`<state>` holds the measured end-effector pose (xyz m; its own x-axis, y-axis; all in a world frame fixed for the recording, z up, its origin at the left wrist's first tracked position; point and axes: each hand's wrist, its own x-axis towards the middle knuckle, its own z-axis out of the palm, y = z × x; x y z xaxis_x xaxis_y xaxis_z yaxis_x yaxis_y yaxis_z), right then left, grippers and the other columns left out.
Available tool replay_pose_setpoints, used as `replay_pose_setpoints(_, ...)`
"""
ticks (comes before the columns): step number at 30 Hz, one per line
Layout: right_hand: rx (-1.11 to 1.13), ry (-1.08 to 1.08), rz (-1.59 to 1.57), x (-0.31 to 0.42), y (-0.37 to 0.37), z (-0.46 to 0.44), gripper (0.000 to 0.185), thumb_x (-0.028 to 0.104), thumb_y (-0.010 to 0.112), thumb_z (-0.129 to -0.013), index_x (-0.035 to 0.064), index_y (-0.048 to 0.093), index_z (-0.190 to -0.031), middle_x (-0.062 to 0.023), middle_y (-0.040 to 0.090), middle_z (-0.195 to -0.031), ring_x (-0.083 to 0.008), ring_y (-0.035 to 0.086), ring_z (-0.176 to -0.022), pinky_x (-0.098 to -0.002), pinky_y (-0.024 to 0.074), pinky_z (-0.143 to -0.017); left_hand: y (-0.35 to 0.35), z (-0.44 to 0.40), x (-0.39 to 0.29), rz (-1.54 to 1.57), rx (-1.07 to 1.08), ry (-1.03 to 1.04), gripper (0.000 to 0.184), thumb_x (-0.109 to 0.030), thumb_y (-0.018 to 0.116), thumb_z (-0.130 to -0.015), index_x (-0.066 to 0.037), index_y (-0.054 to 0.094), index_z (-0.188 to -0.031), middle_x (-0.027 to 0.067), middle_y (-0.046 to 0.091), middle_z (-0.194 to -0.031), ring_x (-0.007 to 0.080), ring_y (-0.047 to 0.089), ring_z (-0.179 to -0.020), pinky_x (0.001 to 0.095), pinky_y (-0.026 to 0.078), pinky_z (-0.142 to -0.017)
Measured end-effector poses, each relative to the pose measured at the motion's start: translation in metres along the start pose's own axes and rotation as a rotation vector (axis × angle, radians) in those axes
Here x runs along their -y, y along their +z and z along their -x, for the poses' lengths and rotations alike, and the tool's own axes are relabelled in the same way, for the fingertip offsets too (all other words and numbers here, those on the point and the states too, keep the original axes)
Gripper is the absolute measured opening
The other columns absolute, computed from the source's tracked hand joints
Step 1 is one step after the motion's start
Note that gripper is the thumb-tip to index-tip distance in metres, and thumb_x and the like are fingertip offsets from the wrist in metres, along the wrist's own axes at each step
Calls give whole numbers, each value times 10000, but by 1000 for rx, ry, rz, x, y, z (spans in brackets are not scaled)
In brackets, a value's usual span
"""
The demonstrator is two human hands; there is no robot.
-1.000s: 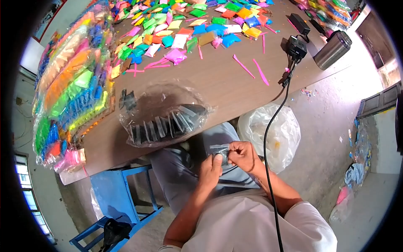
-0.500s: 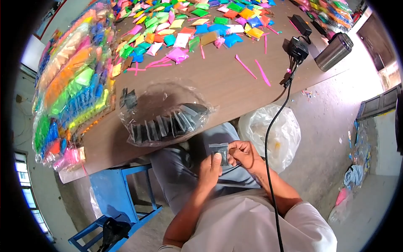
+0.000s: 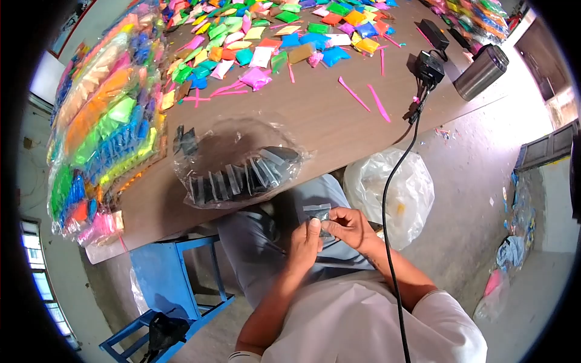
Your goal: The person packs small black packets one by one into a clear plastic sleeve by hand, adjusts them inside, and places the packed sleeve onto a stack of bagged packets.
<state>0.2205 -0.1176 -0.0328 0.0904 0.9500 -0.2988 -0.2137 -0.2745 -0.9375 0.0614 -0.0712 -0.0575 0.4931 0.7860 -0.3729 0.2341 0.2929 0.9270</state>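
Note:
Above my lap, a small clear packet with dark contents (image 3: 318, 212) is held between both hands. My left hand (image 3: 305, 240) pinches its left side, thumb on the front. My right hand (image 3: 351, 228) grips the right side, with its thumb across the front and the fingers behind hidden. The pale top strip of the packet shows above my thumbs. On the table's near edge lies a clear plastic bag (image 3: 242, 136) with several similar dark packets (image 3: 233, 180) in a row. Two more dark pieces (image 3: 186, 140) sit at the bag's left side.
Large clear bags of colourful packets (image 3: 100, 127) stand at the left. Loose packets (image 3: 260, 57) and pink strips (image 3: 378, 103) cover the table's far part. A black cable (image 3: 387, 206) hangs past my right arm. A steel flask (image 3: 481, 72), white plastic bag (image 3: 393, 193) and blue chair (image 3: 160, 272) are nearby.
My right hand has shifted left and its thumb now lies over the packet's front, nearer my left thumb. The packet stays in nearly the same place.

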Motion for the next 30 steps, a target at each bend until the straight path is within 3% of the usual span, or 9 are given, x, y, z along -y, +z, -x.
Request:
replay_pose_setpoints(4,16,-62,38,-2,-8,-4,151,122,575,-894,-12,605,-830,19,544,-694,-64,473,-635,-262,410,-569,-3,-2,9,-43,78,61,421,-419,498,-1002,-14,610,-973,-24,533,-690,65,453,-541,237,360,-482)
replay_pose_setpoints(7,55,-113,300,-18,-23,-10,164,111,546,-867,-4,543,-751,-30,504,-654,-84,434,-598,-315,375,-536,-11,-1,13,-206,125,88,384,-386,583,-966,-7,623,-1015,-31,537,-697,51,462,-570,228,366,-498)
replay_pose_setpoints(8,83,-152,324,-18,-27,-10,160,107,539,-852,-7,527,-740,-47,477,-641,-93,422,-589,-332,367,-535,-9,-1,15,-87,99,111,380,-350,626,-945,1,632,-1089,-34,546,-706,40,463,-591,222,382,-515)
replay_pose_setpoints(11,121,-223,359,-12,-29,-10,170,110,525,-861,-16,526,-747,-64,463,-625,-102,424,-586,-339,368,-533,-4,7,-8,-12,26,84,366,-332,635,-940,23,633,-1032,6,540,-677,85,470,-611,273,416,-560)
replay_pose_setpoints(13,159,-30,315,5,-22,-6,136,76,523,-897,-23,615,-881,-38,524,-703,-86,495,-672,-278,403,-595,-7,4,-6,-52,38,97,398,-346,611,-952,21,627,-1104,3,556,-705,81,483,-621,271,416,-548)
replay_pose_setpoints(17,70,-20,424,-1,-21,-9,182,122,521,-894,-1,648,-854,-47,543,-664,-77,485,-623,-298,407,-555,-5,3,-5,-61,44,66,414,-384,565,-972,11,636,-1073,-4,546,-687,84,491,-598,267,414,-530)
replay_pose_setpoints(19,162,127,246,-2,-26,-11,177,131,567,-888,11,680,-952,-12,585,-741,-65,506,-677,-275,429,-599,-5,3,-8,-85,40,92,418,-395,552,-977,7,639,-1052,-6,541,-679,81,487,-581,262,408,-518)
replay_pose_setpoints(22,173,44,-58,4,-21,-3,236,114,581,-874,7,660,-1068,15,600,-843,-63,517,-734,-240,440,-657,-9,3,-10,42,-2,50,411,-406,541,-982,-8,640,-973,-22,509,-647,55,449,-533,240,372,-479)
replay_pose_setpoints(30,146,-10,-55,-14,-15,-1,385,-37,548,-813,-16,600,-1193,13,595,-963,-44,511,-829,-192,418,-711,-4,4,-1,81,-27,-33,421,-423,541,-982,-19,623,-899,-6,520,-638,62,466,-525,237,378,-470)
